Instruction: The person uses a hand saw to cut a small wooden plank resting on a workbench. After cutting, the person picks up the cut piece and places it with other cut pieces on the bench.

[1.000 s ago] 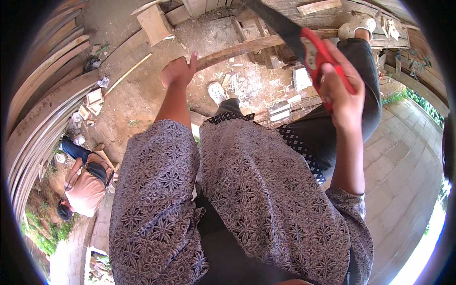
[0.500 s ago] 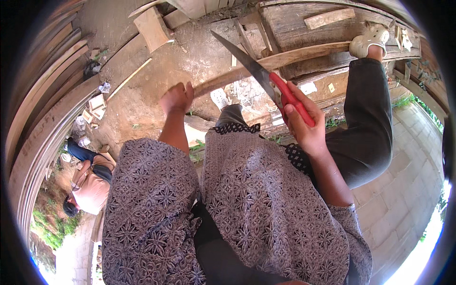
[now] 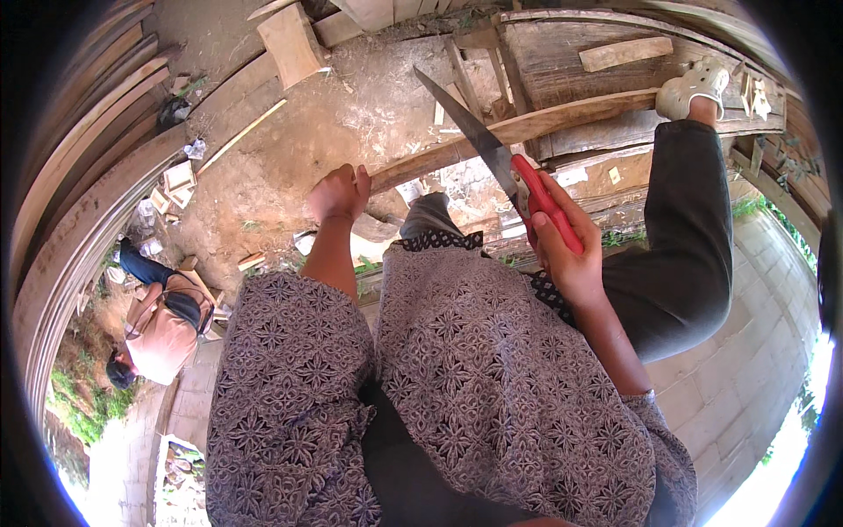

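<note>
My left hand [image 3: 340, 191] is closed around the near-left end of a long, narrow wooden plank [image 3: 606, 107]. The plank runs away to the right, where my foot in a pale clog [image 3: 698, 90] rests at its far end. In my right hand [image 3: 569, 255] is a handsaw with a red handle [image 3: 546, 204] and a dark, tapering blade [image 3: 474, 133]. The blade crosses above the plank around its middle, its tip pointing up and to the left. Whether the teeth touch the wood, I cannot tell.
Thick boards [image 3: 571, 48] lie beyond the plank, with a short offcut [image 3: 626, 54] on top. Stacked planks [image 3: 88, 158] line the left side. Another person [image 3: 167, 329] bends down at the lower left. Wood scraps [image 3: 179, 178] litter the dirt; grey paving [image 3: 746, 290] spreads at right.
The whole view has shifted slightly. My right hand and the saw have drawn back a little toward me. My left hand keeps its hold on the plank, and the other person has moved slightly.
</note>
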A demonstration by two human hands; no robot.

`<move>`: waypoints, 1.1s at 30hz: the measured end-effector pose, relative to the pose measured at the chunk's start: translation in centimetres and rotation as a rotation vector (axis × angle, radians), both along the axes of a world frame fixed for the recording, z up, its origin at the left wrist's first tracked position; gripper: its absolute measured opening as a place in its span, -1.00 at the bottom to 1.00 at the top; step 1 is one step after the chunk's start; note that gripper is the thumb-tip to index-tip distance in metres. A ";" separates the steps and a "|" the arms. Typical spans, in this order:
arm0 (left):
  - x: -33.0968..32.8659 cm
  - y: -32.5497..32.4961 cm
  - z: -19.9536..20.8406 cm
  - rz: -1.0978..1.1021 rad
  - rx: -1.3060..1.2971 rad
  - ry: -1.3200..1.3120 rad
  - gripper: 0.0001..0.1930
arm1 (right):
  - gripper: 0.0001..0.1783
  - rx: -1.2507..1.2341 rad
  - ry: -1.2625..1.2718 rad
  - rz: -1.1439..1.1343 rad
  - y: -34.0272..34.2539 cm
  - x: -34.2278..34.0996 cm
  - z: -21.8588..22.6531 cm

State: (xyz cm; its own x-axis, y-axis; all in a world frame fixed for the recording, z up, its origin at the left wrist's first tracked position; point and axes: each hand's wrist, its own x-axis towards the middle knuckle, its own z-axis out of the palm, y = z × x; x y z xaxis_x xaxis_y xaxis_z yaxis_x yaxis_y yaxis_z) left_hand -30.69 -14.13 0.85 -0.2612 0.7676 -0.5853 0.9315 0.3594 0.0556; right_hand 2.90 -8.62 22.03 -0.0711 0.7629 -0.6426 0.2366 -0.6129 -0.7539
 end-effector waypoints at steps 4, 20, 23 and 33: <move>0.2 0.4 0.3 0.011 -0.060 -0.045 -0.55 | -0.44 0.005 -0.007 -0.011 -0.7 0.0 0.1; 0.1 0.5 -0.8 -0.043 0.075 -0.036 -0.50 | -0.44 0.104 -0.050 -0.002 -2.1 -1.6 -1.1; -0.3 0.1 -2.0 -0.057 0.098 -0.047 -0.52 | -0.44 0.096 -0.082 0.026 -3.0 -1.5 -0.4; -0.2 1.6 -0.1 -0.023 0.069 -0.063 -0.51 | -0.45 0.284 -0.176 0.074 -3.7 -3.4 -0.9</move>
